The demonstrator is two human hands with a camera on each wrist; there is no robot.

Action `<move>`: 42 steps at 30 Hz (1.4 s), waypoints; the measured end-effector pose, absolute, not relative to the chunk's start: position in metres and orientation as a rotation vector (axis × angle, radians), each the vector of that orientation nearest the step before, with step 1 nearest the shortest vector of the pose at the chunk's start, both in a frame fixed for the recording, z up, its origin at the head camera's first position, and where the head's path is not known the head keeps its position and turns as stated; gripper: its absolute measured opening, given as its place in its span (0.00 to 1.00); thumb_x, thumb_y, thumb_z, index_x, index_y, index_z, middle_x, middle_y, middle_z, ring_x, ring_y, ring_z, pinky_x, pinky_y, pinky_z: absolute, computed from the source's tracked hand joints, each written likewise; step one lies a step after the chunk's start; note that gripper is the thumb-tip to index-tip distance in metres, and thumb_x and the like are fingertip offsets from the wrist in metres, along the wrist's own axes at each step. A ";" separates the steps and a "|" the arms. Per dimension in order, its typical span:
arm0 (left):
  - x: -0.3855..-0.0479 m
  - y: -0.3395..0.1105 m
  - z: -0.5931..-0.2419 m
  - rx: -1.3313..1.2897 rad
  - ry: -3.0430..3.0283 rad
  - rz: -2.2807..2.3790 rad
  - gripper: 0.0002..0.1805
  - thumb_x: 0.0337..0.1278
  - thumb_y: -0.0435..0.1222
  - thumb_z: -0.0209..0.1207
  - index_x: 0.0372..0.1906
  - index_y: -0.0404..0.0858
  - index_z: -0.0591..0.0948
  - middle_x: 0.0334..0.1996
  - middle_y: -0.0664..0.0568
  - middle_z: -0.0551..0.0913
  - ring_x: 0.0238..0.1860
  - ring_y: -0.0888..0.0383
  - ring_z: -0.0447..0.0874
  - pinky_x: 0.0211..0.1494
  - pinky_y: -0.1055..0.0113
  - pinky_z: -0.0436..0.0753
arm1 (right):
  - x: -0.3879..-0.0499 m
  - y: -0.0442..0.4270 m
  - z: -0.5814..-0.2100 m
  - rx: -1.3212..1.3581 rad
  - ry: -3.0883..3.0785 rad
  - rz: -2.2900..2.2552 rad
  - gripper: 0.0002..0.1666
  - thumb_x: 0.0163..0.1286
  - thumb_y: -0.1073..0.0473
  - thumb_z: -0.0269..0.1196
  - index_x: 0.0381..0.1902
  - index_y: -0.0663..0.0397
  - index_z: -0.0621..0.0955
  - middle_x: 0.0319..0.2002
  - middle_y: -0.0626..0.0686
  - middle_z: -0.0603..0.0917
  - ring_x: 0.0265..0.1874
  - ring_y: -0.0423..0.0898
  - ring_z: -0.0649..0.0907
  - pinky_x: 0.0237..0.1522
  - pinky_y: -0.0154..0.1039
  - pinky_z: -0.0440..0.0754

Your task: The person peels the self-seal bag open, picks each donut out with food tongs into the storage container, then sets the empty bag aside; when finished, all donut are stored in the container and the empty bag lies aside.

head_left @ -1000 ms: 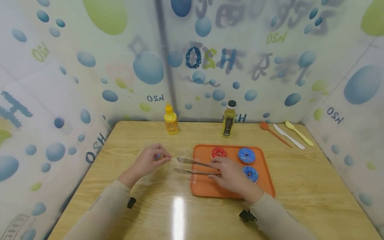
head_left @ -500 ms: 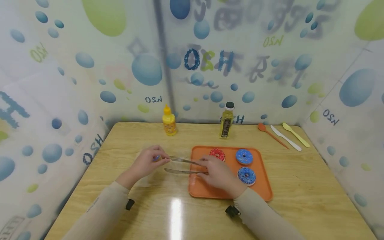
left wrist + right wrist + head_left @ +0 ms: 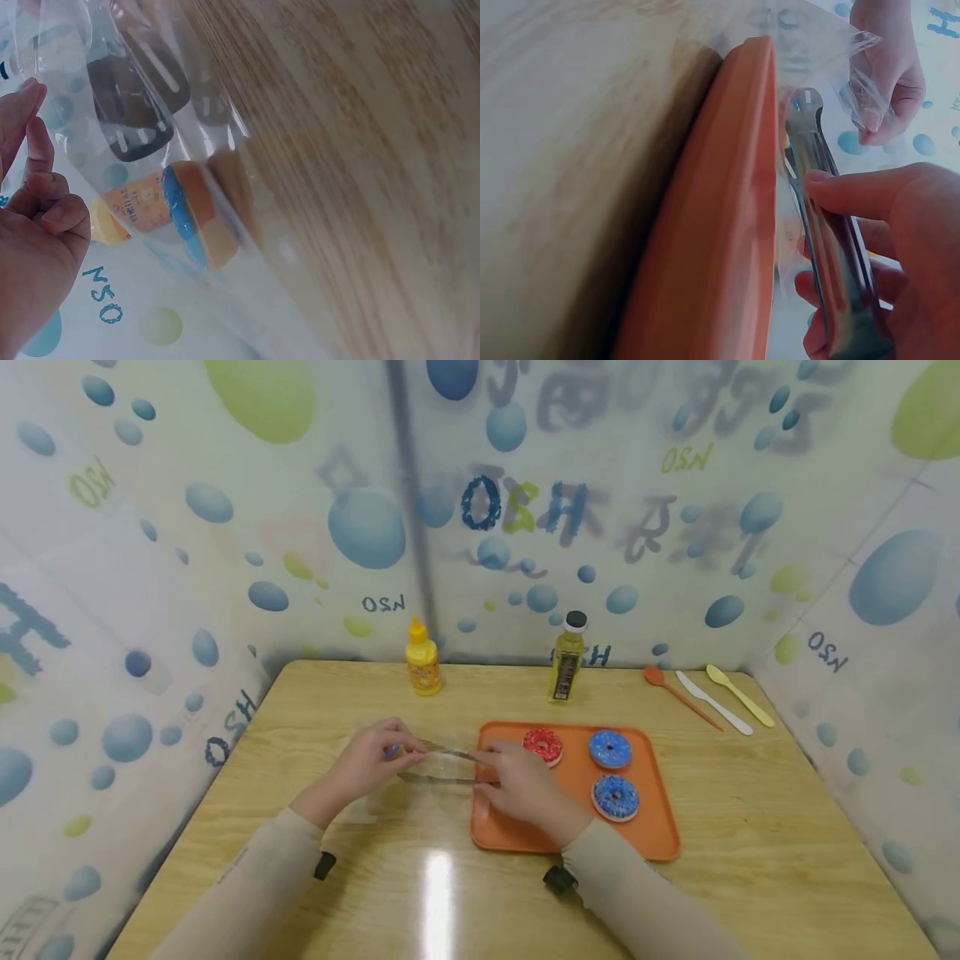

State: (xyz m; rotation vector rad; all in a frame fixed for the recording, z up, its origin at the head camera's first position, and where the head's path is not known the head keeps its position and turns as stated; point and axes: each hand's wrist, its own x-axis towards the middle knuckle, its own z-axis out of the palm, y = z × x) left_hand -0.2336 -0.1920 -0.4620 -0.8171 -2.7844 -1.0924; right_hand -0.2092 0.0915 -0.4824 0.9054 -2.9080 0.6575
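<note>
My left hand (image 3: 367, 768) pinches the edge of a clear plastic bag (image 3: 277, 300) between thumb and fingertips, left of the orange tray. Through the film in the left wrist view shows a blue-iced doughnut (image 3: 196, 217), lying in the bag. My right hand (image 3: 521, 789) grips metal tongs (image 3: 829, 232), thumb on one arm and fingers on the other. The slotted tong tips (image 3: 131, 112) are spread, seen through the plastic at the bag's mouth, apart from the doughnut. Nothing is visible between them.
On the orange tray (image 3: 652, 839) lie a red doughnut (image 3: 542, 746) and two blue doughnuts (image 3: 615, 797). A yellow squeeze bottle (image 3: 423, 667) and an oil bottle (image 3: 567, 664) stand behind. An orange spoon (image 3: 682, 697), white knife (image 3: 714, 702) and yellow utensil (image 3: 738, 695) lie back right.
My right hand has moved left with the tongs, from over the tray to its left edge, bringing the tips into the bag's mouth. The left hand has stayed nearly in place.
</note>
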 end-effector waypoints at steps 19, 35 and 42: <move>-0.236 -0.187 -0.459 -0.852 -2.758 -1.069 0.06 0.64 0.41 0.70 0.42 0.46 0.92 0.34 0.59 0.80 0.31 0.56 0.73 0.34 0.68 0.73 | -0.218 0.074 -0.489 0.843 -2.878 0.689 0.34 0.67 0.45 0.73 0.66 0.53 0.81 0.58 0.52 0.83 0.55 0.48 0.83 0.56 0.46 0.84; -0.235 -0.192 -0.462 -0.831 -2.756 -1.072 0.04 0.63 0.40 0.70 0.40 0.47 0.92 0.36 0.60 0.83 0.32 0.60 0.73 0.35 0.68 0.75 | -0.214 0.065 -0.493 0.811 -2.837 0.665 0.29 0.67 0.47 0.73 0.64 0.47 0.84 0.52 0.49 0.84 0.44 0.44 0.82 0.43 0.43 0.84; -0.235 -0.197 -0.463 -0.817 -2.772 -1.070 0.05 0.64 0.40 0.70 0.41 0.45 0.92 0.36 0.60 0.82 0.34 0.57 0.76 0.37 0.67 0.76 | -0.208 0.075 -0.491 0.793 -2.818 0.739 0.29 0.66 0.49 0.74 0.64 0.43 0.84 0.51 0.49 0.85 0.45 0.46 0.84 0.40 0.43 0.84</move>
